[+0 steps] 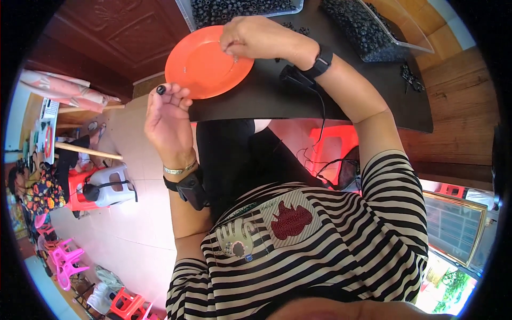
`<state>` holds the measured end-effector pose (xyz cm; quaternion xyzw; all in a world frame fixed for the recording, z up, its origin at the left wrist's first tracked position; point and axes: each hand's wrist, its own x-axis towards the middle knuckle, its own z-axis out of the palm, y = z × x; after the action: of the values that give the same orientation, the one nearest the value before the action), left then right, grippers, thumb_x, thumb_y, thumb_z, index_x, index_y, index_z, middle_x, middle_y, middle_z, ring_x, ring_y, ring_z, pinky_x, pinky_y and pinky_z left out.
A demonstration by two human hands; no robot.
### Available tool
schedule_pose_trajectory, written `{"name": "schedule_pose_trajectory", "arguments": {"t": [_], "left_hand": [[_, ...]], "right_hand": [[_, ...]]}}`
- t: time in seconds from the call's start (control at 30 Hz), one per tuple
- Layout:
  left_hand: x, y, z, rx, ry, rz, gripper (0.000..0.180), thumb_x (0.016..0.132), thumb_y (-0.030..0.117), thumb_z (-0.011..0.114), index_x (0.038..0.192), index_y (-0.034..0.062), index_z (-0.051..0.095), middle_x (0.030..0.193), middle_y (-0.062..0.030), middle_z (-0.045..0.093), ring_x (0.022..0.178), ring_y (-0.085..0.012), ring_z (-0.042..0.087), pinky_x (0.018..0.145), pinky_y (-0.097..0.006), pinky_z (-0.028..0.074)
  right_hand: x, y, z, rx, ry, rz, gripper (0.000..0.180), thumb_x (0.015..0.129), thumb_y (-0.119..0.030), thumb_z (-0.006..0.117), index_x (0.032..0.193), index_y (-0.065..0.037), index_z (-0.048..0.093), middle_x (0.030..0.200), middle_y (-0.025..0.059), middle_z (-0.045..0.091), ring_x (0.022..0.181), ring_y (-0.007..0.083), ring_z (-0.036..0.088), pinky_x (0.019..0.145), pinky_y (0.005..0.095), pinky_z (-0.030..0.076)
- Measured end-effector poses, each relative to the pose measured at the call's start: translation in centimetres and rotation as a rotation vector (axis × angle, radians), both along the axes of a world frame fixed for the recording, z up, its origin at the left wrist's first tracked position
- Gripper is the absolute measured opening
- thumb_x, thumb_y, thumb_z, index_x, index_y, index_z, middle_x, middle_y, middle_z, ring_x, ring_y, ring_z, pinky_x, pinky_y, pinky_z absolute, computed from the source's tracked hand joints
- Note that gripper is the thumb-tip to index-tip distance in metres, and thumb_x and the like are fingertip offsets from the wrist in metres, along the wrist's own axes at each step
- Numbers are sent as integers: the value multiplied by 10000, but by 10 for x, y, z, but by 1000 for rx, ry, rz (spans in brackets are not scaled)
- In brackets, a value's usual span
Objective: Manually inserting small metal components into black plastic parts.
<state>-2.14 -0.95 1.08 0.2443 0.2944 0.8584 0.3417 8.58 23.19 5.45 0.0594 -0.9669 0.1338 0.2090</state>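
Note:
Between the fingertips of my left hand is a small round black part, its dark hollow end showing. That hand is held palm up just off the near left rim of a round orange plate. Over the plate's far right side, my right hand has its fingers pinched together and pointing down. What they hold, if anything, is hidden. A few tiny silvery pieces lie on the plate by these fingertips, too small to name.
Behind the plate stands a clear tub of small black parts. A second clear bin of them leans at the far right. Loose black pieces lie on the dark table. A cable hangs from the right wrist's black device. Another person sits at far left.

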Motion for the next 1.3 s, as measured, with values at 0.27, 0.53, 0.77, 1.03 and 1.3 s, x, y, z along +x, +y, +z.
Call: {"name": "schedule_pose_trajectory", "arguments": {"t": [0.27,0.53,0.77,1.03,1.3], "left_hand": [[-10,-2,0,-257,45,318,178,924,189,460,980,43,545,1030,-103,607,957,-201,578,798,-317,435],[-1,3,-6,-354,33,261,158,919,179,468,979,58,551,1008,-74,624,962,-170,572,813,-301,413],[5,6,-11,-305,28,171,164,920,173,475,971,38,554,968,-92,626,921,-183,582,804,-290,425],[-4,11,-26,-230,-72,131,194,919,180,492,961,6,569,964,-135,619,951,-249,581,885,-352,437],[-6,10,-27,-154,-128,101,154,910,141,486,927,10,567,912,-116,626,896,-221,599,849,-337,450]], "right_hand": [[3,-3,-4,5,-243,0,81,696,-75,622,771,-44,616,796,78,619,821,281,590,683,371,468],[2,1,5,93,-386,8,144,696,-102,639,824,-36,633,834,91,631,778,291,599,675,372,473],[-42,-17,1,-28,-266,91,180,746,-158,644,886,-46,640,863,95,643,823,301,611,713,387,482],[-85,-22,-14,140,-330,132,130,719,-147,631,808,-57,601,695,146,607,690,344,580,613,452,436],[-91,-20,-21,185,-265,94,137,770,-170,625,805,-39,605,760,141,614,729,331,589,651,428,451]]}}
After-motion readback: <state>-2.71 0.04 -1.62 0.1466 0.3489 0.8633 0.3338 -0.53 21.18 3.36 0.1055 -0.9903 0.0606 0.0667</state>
